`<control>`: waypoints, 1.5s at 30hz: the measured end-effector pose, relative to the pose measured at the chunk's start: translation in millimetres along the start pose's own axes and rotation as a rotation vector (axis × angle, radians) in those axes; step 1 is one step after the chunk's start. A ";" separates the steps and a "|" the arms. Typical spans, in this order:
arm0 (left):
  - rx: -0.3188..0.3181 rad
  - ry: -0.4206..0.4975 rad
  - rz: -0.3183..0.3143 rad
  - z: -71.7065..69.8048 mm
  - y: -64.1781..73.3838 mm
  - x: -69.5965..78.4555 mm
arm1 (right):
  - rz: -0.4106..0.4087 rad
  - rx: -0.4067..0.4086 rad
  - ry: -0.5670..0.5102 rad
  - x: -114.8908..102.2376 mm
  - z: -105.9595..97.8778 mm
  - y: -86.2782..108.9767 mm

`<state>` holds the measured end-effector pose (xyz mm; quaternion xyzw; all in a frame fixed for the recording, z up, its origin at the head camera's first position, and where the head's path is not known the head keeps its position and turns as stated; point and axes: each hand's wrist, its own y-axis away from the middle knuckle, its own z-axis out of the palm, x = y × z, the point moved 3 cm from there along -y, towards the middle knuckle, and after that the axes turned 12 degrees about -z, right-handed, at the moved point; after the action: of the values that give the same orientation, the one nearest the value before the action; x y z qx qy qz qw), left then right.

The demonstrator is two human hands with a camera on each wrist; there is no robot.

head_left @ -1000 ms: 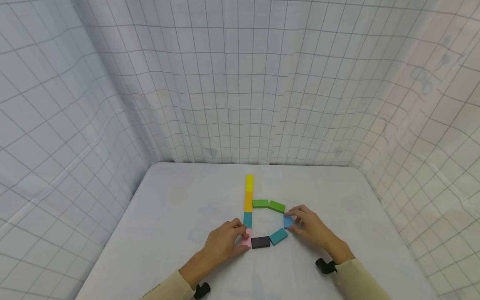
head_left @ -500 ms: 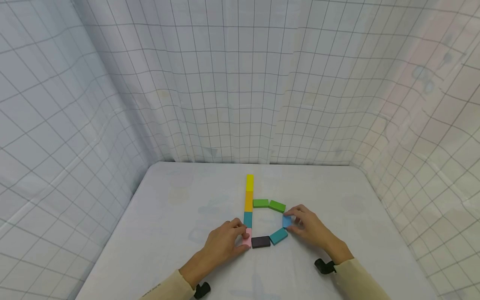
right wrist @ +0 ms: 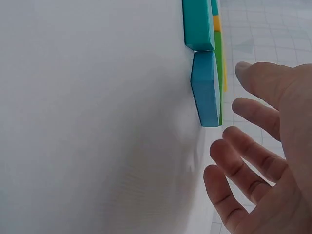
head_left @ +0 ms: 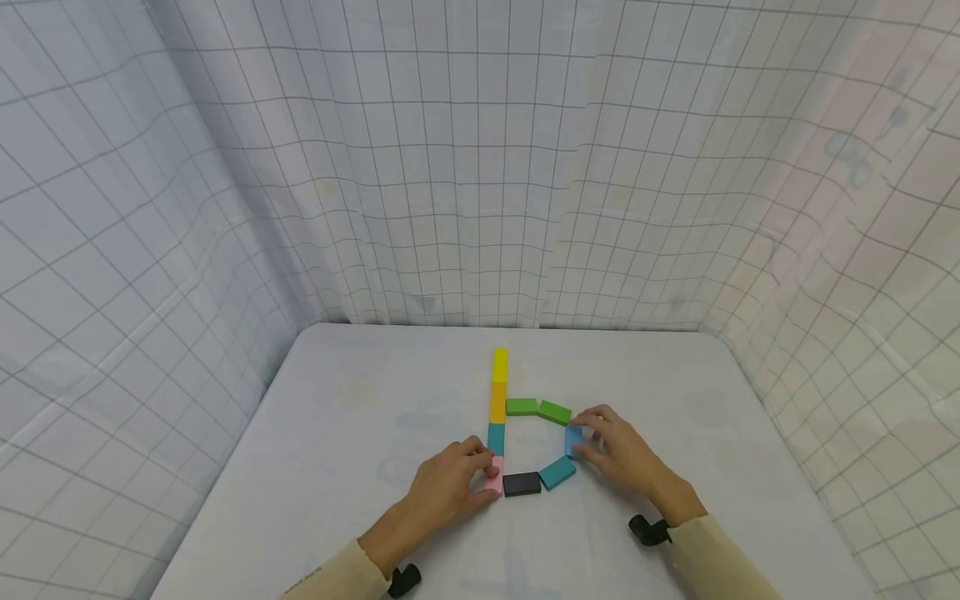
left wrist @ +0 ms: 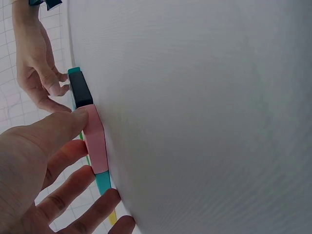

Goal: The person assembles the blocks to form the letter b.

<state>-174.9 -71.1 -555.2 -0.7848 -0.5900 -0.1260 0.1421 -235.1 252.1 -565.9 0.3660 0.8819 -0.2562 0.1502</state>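
Rectangular blocks lie on the white table in a closed loop with a straight upright stem. At the stem's lower end my left hand (head_left: 448, 481) pinches a pink block (left wrist: 95, 139), thumb at one end and fingertips toward the other. My right hand (head_left: 626, 450) hovers beside a light blue block (right wrist: 204, 87) at the loop's right side. In the right wrist view its thumb and fingers are apart from that block. Between the two hands lie a black block (head_left: 522, 484) and a tilted teal block (head_left: 557, 472).
Up the stem from the pink block run a teal block (head_left: 496, 439), an orange block (head_left: 498, 403) and a yellow block (head_left: 500, 365). Two green blocks, one straight (head_left: 521, 407) and one slanted (head_left: 554, 412), form the loop's top. Gridded white curtains (head_left: 480, 167) surround the table.
The light blue block has shifted slightly left. My right fingers have since let go of it and lifted a little. My left hand stays on the pink block.
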 end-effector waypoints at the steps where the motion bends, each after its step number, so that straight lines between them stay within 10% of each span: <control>1: -0.001 0.000 -0.001 -0.1 0.0 0.1 | 0.005 -0.002 0.010 0.5 0.1 -0.8; 45: -0.024 0.004 0.003 0.8 -3.6 -1.4 | 0.041 -0.016 0.039 -0.2 3.2 1.4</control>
<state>-178.7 -71.2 -556.2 -0.7871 -0.5869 -0.1344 0.1341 -233.7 251.0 -569.0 0.3876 0.8790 -0.2391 0.1411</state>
